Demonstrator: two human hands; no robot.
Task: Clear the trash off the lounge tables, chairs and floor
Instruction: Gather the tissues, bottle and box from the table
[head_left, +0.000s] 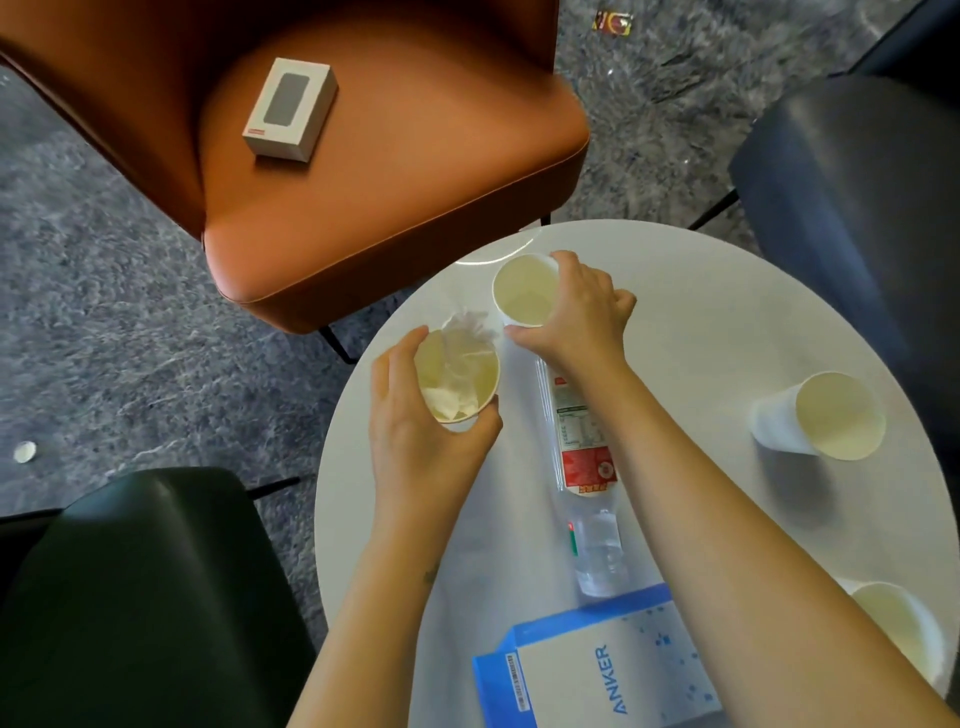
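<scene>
Head view, looking down on round white table (727, 322) with three chairs around it. Left hand (415, 447) curled round paper cup (467, 374) at table's left edge, thumb and fingers on opposite sides of rim; crumpled white tissue (462, 343) stuffed inside, sticking out above rim. Possibly lifted clear of tabletop; not decidable from this angle. Right hand (576, 317) gripping second cup (522, 291) from its right side, thumb along near rim, fingers wrapped over far wall; mouth toward camera, near table's far edge, just beside first cup. Clear plastic bottle (587, 467) lying on its side between forearms, red-and-white label up, far end hidden under right wrist. Third cup (815, 415) tipped on its side toward right of table, mouth facing camera, well apart from both hands. Fourth cup (904, 629) at lower right, partly hidden behind right forearm. Blue-and-white carton (597, 670) marked ANKER lying flat at near edge, just beside bottle's near end. Small white box (290, 108) on seat of orange chair (389, 218) beyond table. Dark green chair (145, 597) at lower left, dark chair (857, 208) at right. On grey carpet (104, 312): red-and-yellow wrapper (613, 23) at top, small white disc (24, 451) at left.
</scene>
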